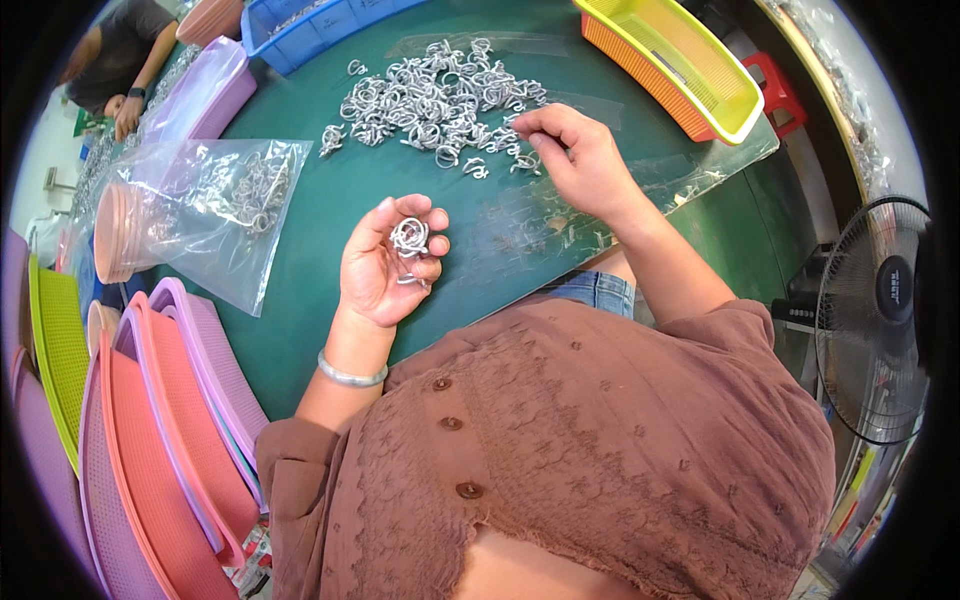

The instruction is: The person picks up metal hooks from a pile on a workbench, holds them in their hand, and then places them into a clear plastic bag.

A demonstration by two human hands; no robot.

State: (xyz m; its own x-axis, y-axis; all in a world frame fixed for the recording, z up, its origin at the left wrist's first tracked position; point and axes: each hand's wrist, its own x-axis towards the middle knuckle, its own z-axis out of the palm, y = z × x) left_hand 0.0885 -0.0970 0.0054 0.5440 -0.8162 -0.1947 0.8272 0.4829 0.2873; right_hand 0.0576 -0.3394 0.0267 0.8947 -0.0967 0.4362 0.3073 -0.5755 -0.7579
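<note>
A loose heap of small grey curled metal rings (430, 100) lies on the green tabletop. My left hand (385, 255) is palm up in front of the heap, its fingers curled around several of these metal rings (409, 238). At the heap's right edge is my right hand (575, 155), thumb and forefinger brought close together beside the outermost rings. What sits between those fingertips, if anything, is too small to make out.
A clear plastic bag (240, 210) with more rings lies at the left, near stacked pink and purple baskets (180, 400). A blue bin (320, 30) and a yellow-orange basket (690, 60) stand at the far side. At the right is a black fan (875, 320); another person's hand (128, 118) shows at far left.
</note>
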